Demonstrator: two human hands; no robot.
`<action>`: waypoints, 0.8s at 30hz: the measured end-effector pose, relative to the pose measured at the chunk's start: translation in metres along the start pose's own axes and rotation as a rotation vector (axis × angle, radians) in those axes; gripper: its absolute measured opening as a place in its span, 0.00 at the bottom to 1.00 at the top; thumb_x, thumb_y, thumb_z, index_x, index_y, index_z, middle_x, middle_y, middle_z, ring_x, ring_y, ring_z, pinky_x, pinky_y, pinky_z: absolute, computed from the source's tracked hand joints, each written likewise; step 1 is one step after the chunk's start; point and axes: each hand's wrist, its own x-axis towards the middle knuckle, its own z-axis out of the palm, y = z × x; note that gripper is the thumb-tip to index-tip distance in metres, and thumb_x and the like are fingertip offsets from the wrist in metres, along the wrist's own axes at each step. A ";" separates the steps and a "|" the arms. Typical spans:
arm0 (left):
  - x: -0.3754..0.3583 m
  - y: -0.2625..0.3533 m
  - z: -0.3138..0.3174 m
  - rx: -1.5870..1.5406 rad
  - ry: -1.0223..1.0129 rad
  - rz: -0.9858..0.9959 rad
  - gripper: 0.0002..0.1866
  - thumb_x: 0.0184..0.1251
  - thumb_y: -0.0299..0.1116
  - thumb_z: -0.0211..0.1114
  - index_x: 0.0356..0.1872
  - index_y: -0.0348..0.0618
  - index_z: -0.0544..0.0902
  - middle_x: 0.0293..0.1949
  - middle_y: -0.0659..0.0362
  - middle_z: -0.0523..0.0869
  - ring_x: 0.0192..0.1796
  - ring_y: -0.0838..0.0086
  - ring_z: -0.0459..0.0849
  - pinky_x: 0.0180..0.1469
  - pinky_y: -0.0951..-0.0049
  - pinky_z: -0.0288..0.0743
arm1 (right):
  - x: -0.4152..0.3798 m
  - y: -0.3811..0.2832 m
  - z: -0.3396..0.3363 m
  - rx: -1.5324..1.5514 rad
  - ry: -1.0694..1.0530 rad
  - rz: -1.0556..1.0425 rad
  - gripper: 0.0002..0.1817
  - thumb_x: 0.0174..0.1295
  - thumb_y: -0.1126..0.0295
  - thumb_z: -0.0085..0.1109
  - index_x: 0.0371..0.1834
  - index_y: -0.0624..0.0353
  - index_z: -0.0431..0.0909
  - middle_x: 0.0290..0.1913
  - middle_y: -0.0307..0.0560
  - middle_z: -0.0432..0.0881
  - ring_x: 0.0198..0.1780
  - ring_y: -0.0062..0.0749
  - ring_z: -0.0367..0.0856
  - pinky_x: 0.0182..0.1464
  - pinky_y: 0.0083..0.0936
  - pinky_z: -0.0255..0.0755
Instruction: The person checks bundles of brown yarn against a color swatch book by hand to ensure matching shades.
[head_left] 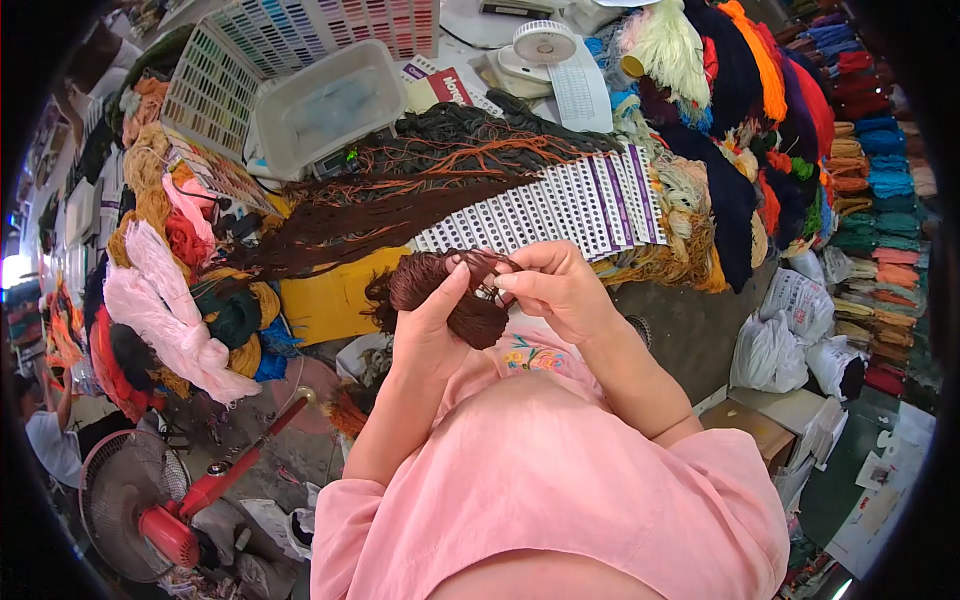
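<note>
A dark brown bundle of thread (418,282) hangs from my left hand (432,318), whose thumb and fingers are closed on it. My right hand (556,290) pinches strands of the same brown thread at the bundle's right side, with its fingertips close to my left thumb. Behind both hands, long dark brown strands (370,215) lie across the work surface beside white cards with rows of dark dots (540,208). A yellow surface (335,295) shows just left of the bundle.
Pink yarn (165,310) hangs at the left, above a red fan (170,530). A clear plastic bin (330,105) and colour charts (215,100) stand at the back. White bags (775,350) sit at the right. A person's arm (65,400) shows far left.
</note>
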 end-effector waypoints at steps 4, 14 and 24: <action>0.001 0.001 -0.002 -0.039 0.010 -0.010 0.09 0.56 0.27 0.54 0.37 0.34 0.74 0.34 0.55 0.79 0.35 0.73 0.77 0.38 0.74 0.73 | 0.003 0.001 0.000 0.008 -0.007 -0.019 0.04 0.48 0.77 0.54 0.26 0.66 0.77 0.16 0.32 0.69 0.14 0.07 0.55 0.15 0.07 0.46; 0.016 -0.001 -0.001 0.025 -0.034 0.003 0.09 0.56 0.28 0.54 0.35 0.33 0.75 0.33 0.55 0.79 0.35 0.74 0.77 0.39 0.75 0.72 | 0.011 -0.004 -0.008 -0.028 -0.083 -0.135 0.03 0.50 0.78 0.51 0.26 0.65 0.75 0.27 0.36 0.72 0.25 0.12 0.65 0.26 0.10 0.59; 0.037 0.063 -0.126 -0.292 0.306 0.164 0.08 0.57 0.20 0.41 0.25 0.42 0.70 0.24 0.64 0.70 0.22 0.82 0.69 0.29 0.87 0.69 | 0.013 -0.046 -0.128 0.548 0.136 -0.357 0.03 0.55 0.72 0.48 0.30 0.56 0.72 0.39 0.46 0.75 0.26 0.20 0.71 0.22 0.16 0.65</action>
